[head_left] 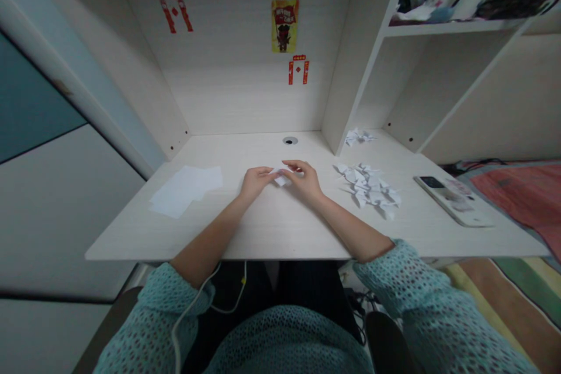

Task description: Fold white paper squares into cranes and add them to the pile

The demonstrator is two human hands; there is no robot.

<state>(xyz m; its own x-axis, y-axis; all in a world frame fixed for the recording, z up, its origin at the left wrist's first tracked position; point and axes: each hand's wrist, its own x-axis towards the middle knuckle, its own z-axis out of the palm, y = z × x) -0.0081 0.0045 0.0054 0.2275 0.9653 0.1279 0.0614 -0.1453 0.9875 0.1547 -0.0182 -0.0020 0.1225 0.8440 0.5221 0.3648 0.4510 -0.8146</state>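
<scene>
Both hands were positioned over the middle of the desk (pixel 280 234), fingertips close together, with one small piece of white paper (pixel 281 181) between them. The left hand (pixel 258 180) gripped the left side of the piece with thumb and fingers. The right hand (pixel 308 180) was engaged at the right side: its thumb pressed on the paper, and its index finger arched over the far edge. The piece appeared folded (the exact crease pattern was too small to read), and its near corner pointed toward the person. Both forearms rested across the near edge of the desk, with the teal knitted sleeves (pixel 416 280) ending below the elbows.

Flat white sheets (pixel 186 190) lay overlapping on the desk, well to the left of the left hand. To the right of the right hand, a loose pile of folded paper pieces (pixel 370 187) was spread over the surface, points facing various directions. A smaller cluster of paper pieces (pixel 360 137) lay farther back, beside the upright panel of the shelving. A flat pale object (pixel 453 201) with a dark rectangular area lay near the right end of the desk. A round cable grommet (pixel 290 141) was set near the back panel, on which red paper decorations (pixel 175 10) and a yellow and red packet-like picture (pixel 284 26) were mounted
</scene>
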